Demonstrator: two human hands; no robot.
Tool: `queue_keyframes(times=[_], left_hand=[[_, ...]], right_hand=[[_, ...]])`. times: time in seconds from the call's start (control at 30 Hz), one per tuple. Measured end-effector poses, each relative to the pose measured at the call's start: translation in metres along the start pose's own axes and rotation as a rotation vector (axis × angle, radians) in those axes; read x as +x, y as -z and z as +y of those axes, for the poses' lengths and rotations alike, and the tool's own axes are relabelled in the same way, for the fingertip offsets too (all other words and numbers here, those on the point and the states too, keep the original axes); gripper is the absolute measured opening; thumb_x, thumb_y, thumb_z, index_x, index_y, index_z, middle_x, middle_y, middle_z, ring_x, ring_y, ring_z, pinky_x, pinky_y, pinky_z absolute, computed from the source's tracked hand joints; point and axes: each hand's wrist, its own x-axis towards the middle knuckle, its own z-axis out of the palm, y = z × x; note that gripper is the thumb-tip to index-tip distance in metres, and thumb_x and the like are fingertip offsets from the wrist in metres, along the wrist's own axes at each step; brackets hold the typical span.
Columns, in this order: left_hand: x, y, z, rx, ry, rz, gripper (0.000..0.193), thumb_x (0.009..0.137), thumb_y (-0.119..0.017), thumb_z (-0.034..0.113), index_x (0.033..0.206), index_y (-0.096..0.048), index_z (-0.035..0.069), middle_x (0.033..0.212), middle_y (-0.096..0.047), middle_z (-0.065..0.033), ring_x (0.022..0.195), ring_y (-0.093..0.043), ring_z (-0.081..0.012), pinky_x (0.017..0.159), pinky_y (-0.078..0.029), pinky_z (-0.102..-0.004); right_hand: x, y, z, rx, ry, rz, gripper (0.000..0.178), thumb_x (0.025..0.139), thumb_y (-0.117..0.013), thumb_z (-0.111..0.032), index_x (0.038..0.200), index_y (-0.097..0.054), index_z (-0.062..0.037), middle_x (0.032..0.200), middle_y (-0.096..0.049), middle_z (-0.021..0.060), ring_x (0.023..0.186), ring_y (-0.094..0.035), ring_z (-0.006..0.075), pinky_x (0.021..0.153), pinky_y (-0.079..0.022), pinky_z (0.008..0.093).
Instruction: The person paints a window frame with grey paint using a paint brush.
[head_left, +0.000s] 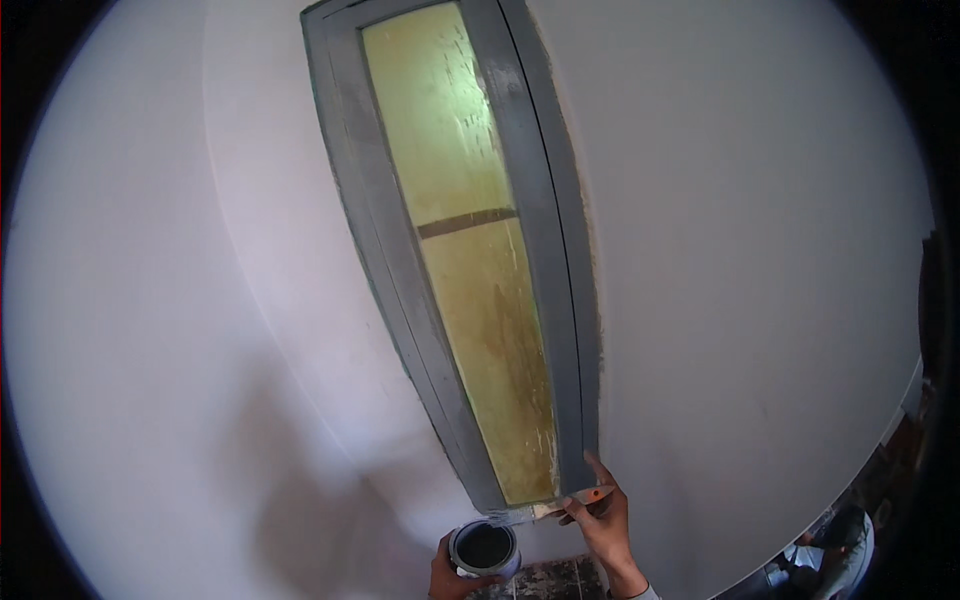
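My left hand (443, 577) is wrapped round an open paint can (515, 562) at the lower middle, with dark grey paint inside. In my right hand (606, 527), just to the right, is a paintbrush (552, 508) held nearly level, its handle end orange. Its bristles are smeared grey and point left, over the can's far rim and by the bottom edge of a tall window. The window frame (537, 180) is painted grey. Between its sides are yellowish, streaked glass panes (440, 120) parted by a brown crossbar (467, 223).
Pale walls (740, 250) stand on both sides of the window, with a shadow (310, 510) at the lower left. Dark, paint-spotted tiles (548, 582) show beneath the can. Assorted clutter (835, 555) lies at the lower right edge, too small to make out.
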Motion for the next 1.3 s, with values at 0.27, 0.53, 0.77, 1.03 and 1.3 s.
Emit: queue_keyframes(times=[0.27,0.53,0.77,1.03,1.3], left_hand=[[-0.011,-0.002,0.034,0.073,0.093,0.029,0.108,0.048,-0.104,0.021,0.137,-0.045,0.001,0.132,-0.062,-0.0148,0.125,-0.061,-0.028,0.109,-0.048,-0.0439],[-0.019,-0.011,0.033,0.031,0.109,0.065,0.109,0.048,-0.105,0.026,0.137,-0.046,0.002,0.13,-0.064,-0.0146,0.124,-0.061,-0.028,0.109,-0.048,-0.0439],[-0.033,-0.017,0.029,0.029,0.029,0.07,0.11,0.049,-0.104,0.026,0.138,-0.045,0.0,0.131,-0.064,-0.0157,0.124,-0.062,-0.0275,0.11,-0.048,-0.0435],[-0.015,-0.017,0.032,0.145,0.069,0.094,0.108,0.05,-0.103,0.037,0.137,-0.049,-0.001,0.122,-0.07,-0.0181,0.116,-0.068,-0.0308,0.1,-0.054,-0.0449],[0.015,-0.01,0.041,0.132,0.088,0.179,0.113,0.05,-0.102,0.027,0.143,-0.044,-0.002,0.13,-0.064,-0.0191,0.121,-0.064,-0.0295,0.104,-0.051,-0.0438]], right_hand=[[-0.004,0.012,0.013,0.039,-0.003,0.034,0.025,0.094,-0.067,-0.002,0.116,-0.063,0.0097,0.096,-0.071,0.0139,0.084,-0.074,0.0238,0.07,-0.063,0.0346],[-0.01,0.012,0.027,0.117,-0.147,0.103,0.011,0.091,-0.062,0.0,0.099,-0.066,0.0062,0.094,-0.07,0.0137,0.086,-0.075,0.028,0.071,-0.063,0.0362],[-0.028,0.009,0.003,0.06,-0.152,0.008,0.012,0.094,-0.066,-0.002,0.102,-0.065,0.0076,0.09,-0.071,0.0146,0.083,-0.075,0.0288,0.068,-0.062,0.0347],[-0.011,0.021,-0.001,-0.219,0.071,-0.047,0.01,0.093,-0.07,-0.009,0.095,-0.068,0.0007,0.079,-0.07,0.0048,0.073,-0.066,0.012,0.066,-0.055,0.0297],[0.023,0.009,-0.02,-0.168,0.132,0.028,0.025,0.093,-0.074,-0.016,0.105,-0.066,0.0049,0.089,-0.071,0.0133,0.074,-0.073,0.0243,0.06,-0.057,0.0307]])
